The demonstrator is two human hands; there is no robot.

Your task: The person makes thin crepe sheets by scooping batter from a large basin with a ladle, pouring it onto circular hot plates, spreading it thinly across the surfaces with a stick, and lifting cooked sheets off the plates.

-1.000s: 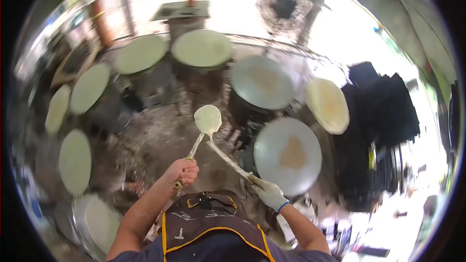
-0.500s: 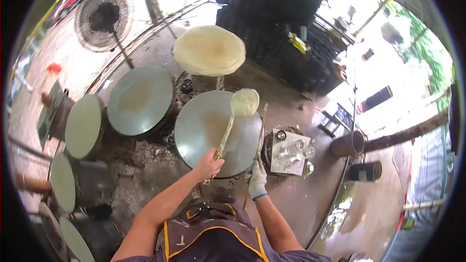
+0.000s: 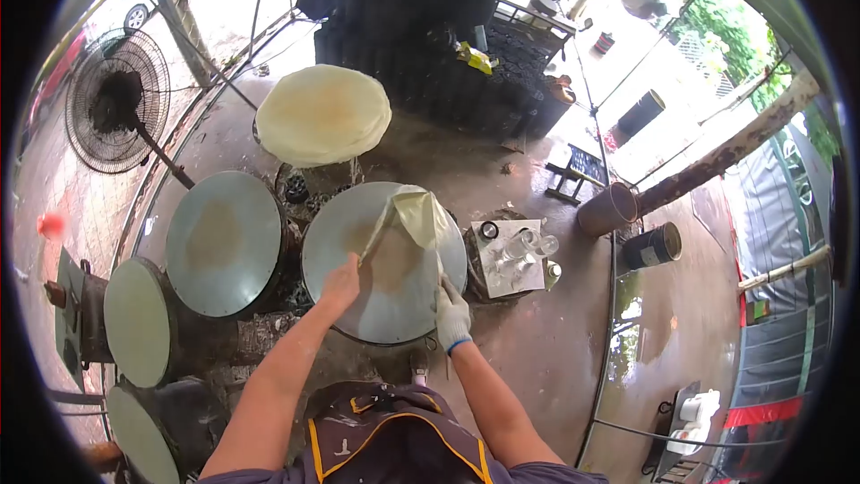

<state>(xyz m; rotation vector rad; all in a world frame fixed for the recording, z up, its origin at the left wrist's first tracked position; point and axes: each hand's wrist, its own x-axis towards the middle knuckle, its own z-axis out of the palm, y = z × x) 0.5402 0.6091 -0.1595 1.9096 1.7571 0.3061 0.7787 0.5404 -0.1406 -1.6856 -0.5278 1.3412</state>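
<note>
My bare left hand (image 3: 339, 285) is closed round a long, pale-smeared handle (image 3: 378, 231) that slants up over the front griddle (image 3: 336, 251). At the handle's far end is a pale, dough-like mass (image 3: 419, 217), tapering down toward my right side; whether a tool head lies under it I cannot tell. My right hand (image 3: 452, 312), in a white glove, is closed round a thin stick (image 3: 440, 266) whose upper end meets the pale mass. The griddle is round and grey, with a brownish patch in its middle. Beyond it a large pale flatbread (image 3: 324, 116) covers another round plate.
More round griddles (image 3: 224, 255) (image 3: 137, 323) curve along the left. A board with glass jars (image 3: 515, 260) stands right of the front griddle. At the far left is a fan (image 3: 116, 99); a dark covered stack (image 3: 430, 36) stands at the back. Metal cylinders (image 3: 607, 211) sit at right.
The pale mass has turned from a round shape to a folded, tapering one, lower over the griddle. My left hand has moved left, and the hands are farther apart. The view has shifted right.
</note>
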